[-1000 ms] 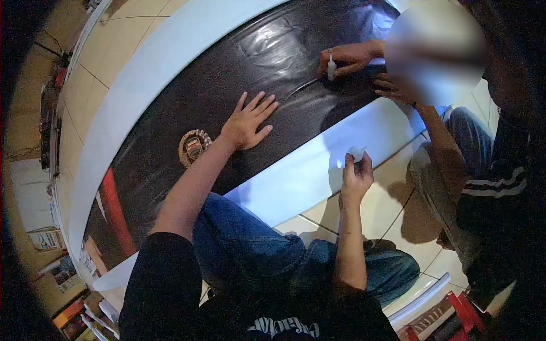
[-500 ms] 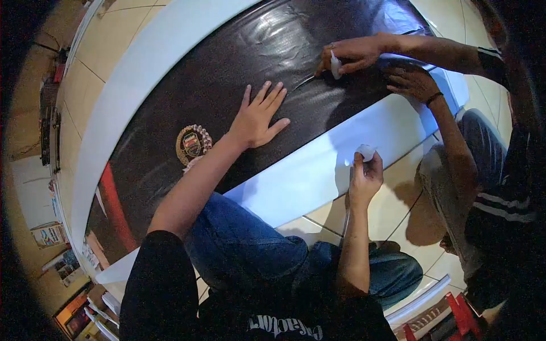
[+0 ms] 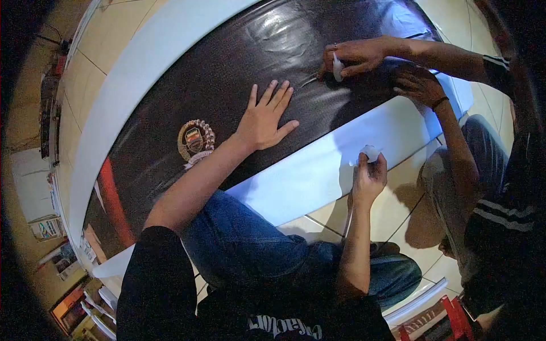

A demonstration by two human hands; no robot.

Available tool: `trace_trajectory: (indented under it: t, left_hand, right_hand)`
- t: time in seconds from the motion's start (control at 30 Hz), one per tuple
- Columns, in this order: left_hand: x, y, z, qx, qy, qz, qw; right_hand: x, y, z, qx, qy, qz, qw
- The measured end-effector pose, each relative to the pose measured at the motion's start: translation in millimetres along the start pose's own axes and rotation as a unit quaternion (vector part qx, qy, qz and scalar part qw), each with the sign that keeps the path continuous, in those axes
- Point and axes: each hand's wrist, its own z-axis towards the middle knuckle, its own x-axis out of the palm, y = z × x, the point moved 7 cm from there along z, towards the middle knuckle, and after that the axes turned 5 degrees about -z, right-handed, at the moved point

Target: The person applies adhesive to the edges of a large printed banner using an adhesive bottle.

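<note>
The right hand (image 3: 368,176) is closed around a small white wad (image 3: 370,152), perhaps cloth or paper, which pokes out above the thumb and forefinger and hovers at the near white border (image 3: 296,182) of a large banner; whether it touches the border I cannot tell. The left hand (image 3: 266,118) lies flat and open, fingers spread, pressing the glossy dark banner sheet (image 3: 227,74) just right of a round crest (image 3: 195,139). The banner lies on the tiled floor (image 3: 398,210), its long axis running from lower left to upper right. Further along, a co-worker's hand (image 3: 355,55) pinches a small white tool (image 3: 338,67) at a crease, the other hand (image 3: 418,84) beside it. Judging by the wrinkles and glare around that crease, smoothing seems unfinished there, while the part by the crest looks flat.
</note>
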Motion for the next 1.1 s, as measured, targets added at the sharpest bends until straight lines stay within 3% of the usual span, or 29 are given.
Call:
trace_trajectory:
  t: [0.23,1.1]
  left_hand:
    - [-1,-13,11,-0.001,-0.014,-0.024,1.0]
    - [6,-31,36,-0.01,-0.053,-0.047,0.997]
  right_hand:
    - [-3,-4,2,-0.028,0.012,-0.029,0.999]
    - [-1,-11,2,0.009,0.01,0.017,1.0]
